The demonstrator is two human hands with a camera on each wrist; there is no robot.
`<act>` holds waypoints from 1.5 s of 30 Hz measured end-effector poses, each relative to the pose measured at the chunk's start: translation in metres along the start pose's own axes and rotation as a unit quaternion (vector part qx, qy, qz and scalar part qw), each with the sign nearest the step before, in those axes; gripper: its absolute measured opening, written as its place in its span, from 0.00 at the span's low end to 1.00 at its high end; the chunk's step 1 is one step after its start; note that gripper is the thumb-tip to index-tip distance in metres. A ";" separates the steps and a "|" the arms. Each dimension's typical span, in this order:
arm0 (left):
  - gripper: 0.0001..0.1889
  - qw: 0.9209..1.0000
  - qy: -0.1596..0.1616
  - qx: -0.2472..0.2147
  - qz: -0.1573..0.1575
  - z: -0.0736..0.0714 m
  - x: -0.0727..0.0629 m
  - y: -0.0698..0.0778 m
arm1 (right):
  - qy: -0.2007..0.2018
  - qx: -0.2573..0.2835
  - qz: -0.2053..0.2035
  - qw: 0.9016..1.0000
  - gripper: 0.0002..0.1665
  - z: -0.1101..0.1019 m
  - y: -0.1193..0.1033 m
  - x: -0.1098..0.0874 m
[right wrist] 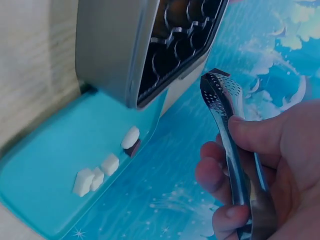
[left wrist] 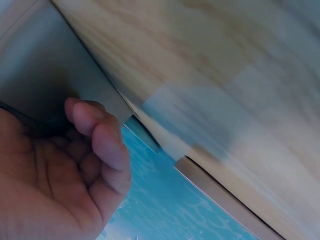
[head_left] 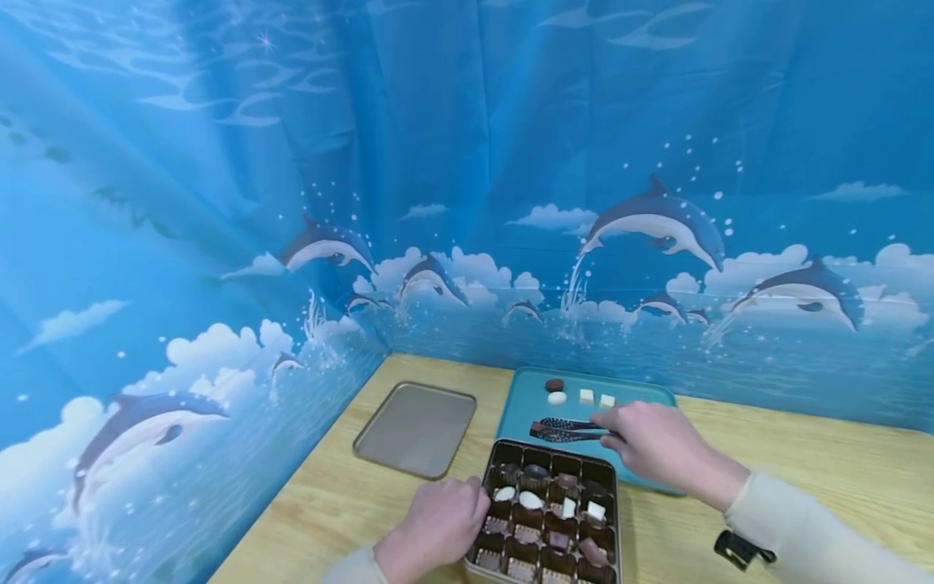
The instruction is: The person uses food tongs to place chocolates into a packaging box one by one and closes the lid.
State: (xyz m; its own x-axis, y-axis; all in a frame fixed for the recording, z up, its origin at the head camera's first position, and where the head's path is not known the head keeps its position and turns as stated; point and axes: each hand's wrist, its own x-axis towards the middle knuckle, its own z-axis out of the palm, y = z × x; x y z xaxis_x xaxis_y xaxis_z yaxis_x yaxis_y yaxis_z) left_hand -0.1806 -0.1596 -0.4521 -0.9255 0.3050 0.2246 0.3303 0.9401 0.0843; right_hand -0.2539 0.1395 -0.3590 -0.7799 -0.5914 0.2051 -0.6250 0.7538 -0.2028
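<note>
My right hand point(head_left: 649, 438) grips metal tongs point(right wrist: 232, 145) with perforated tips, above the teal tray point(head_left: 511, 414). A dark brown chocolate point(head_left: 537, 430) sits between the tong tips. My left hand point(head_left: 441, 519) holds the left wall of a metal box point(right wrist: 107, 55); in the left wrist view its fingers point(left wrist: 107, 145) curl against the wall, and the thumb's contact is hidden. The box's dark divided insert point(head_left: 546, 487) has several compartments with white and brown chocolates, while those in the near row look unfilled. On the tray lie white chocolates point(head_left: 586, 396) and a brown one point(head_left: 554, 385).
A flat metal lid point(head_left: 416, 430) lies on the wooden table point(head_left: 314, 503), left of the teal tray and beyond the box. A blue dolphin-printed curtain point(head_left: 467, 162) encloses the back and left sides. A black buckle point(head_left: 740, 550) hangs by my right sleeve.
</note>
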 end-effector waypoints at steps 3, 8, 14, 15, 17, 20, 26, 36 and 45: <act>0.19 1.000 0.006 -0.001 -0.001 0.001 0.000 0.000 | 0.008 0.004 -0.022 1.000 0.14 -0.001 -0.004 -0.010; 0.19 1.000 0.011 0.001 0.004 0.002 0.000 0.000 | 0.004 0.015 -0.040 0.999 0.14 -0.002 -0.010 -0.024; 0.18 1.000 0.009 0.011 0.008 0.001 0.000 0.000 | 0.000 0.005 -0.063 0.998 0.16 -0.003 -0.020 -0.038; 0.18 1.000 0.008 0.012 0.008 0.001 -0.001 0.000 | -0.001 0.003 -0.066 0.998 0.16 -0.003 -0.023 -0.040; 0.18 1.000 0.008 0.014 0.007 0.000 0.000 0.000 | -0.004 0.001 -0.073 0.997 0.16 -0.003 -0.027 -0.043; 0.18 1.000 0.007 0.016 0.004 0.000 0.000 0.000 | -0.009 -0.001 -0.080 0.997 0.17 -0.001 -0.031 -0.047; 0.19 1.000 0.007 0.016 -0.002 0.000 0.001 0.001 | -0.031 0.011 -0.093 0.995 0.19 0.008 -0.037 -0.051; 0.19 1.000 0.005 0.015 -0.005 0.001 0.001 0.001 | -0.041 0.010 -0.095 0.995 0.20 0.020 -0.042 -0.049; 0.19 1.000 0.010 0.017 -0.003 0.002 0.001 0.001 | -0.048 0.004 -0.084 0.995 0.21 0.023 -0.043 -0.046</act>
State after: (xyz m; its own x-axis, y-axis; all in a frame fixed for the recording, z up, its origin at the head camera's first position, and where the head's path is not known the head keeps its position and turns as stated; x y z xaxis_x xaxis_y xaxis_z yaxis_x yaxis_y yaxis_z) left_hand -0.1814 -0.1585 -0.4534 -0.9231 0.2968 0.2445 0.3184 0.9465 0.0530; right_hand -0.1917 0.1277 -0.3812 -0.6636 -0.7338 0.1452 -0.7470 0.6399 -0.1801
